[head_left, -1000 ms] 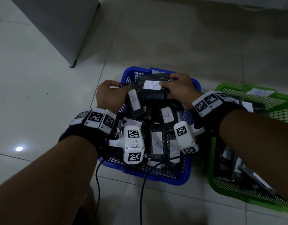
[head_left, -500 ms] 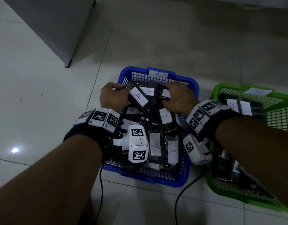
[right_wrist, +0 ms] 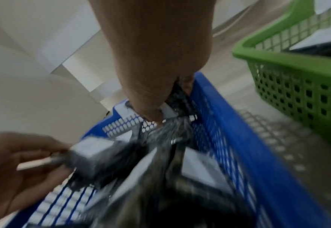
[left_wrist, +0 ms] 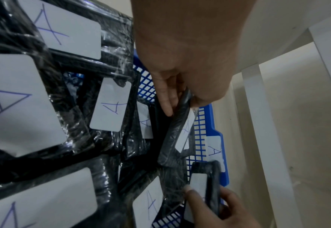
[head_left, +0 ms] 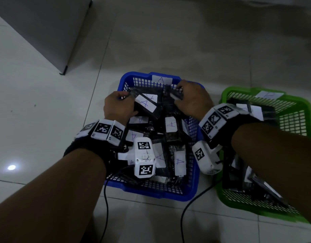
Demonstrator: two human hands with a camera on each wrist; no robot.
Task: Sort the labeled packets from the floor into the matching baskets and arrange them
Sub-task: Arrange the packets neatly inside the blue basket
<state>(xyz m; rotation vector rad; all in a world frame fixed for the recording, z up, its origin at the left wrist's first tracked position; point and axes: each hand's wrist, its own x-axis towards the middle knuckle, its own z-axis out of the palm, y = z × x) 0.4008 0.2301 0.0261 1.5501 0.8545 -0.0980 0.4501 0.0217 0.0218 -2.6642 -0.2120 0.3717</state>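
Note:
The blue basket [head_left: 123,83] carries an "A" tag [head_left: 161,80] on its far wall and holds several black wrapped packets with white "A" labels. My left hand [head_left: 124,99] grips one A packet [head_left: 145,103] near the far left of the basket; in the left wrist view this packet [left_wrist: 177,135] stands on edge against the mesh wall. My right hand [head_left: 178,92] pinches another black packet [head_left: 175,94] by the far wall, thumb on top [right_wrist: 151,112]. The right wrist view is blurred.
A green basket [head_left: 309,111] with more black packets stands right of the blue one, almost touching it. A grey cabinet corner [head_left: 62,71] lies at the far left. Pale tiled floor surrounds both baskets. Two black cables [head_left: 183,207] trail toward me.
Both hands have shifted toward the basket's far wall. They held one packet together a second ago; each now holds its own, and the left one's is turned.

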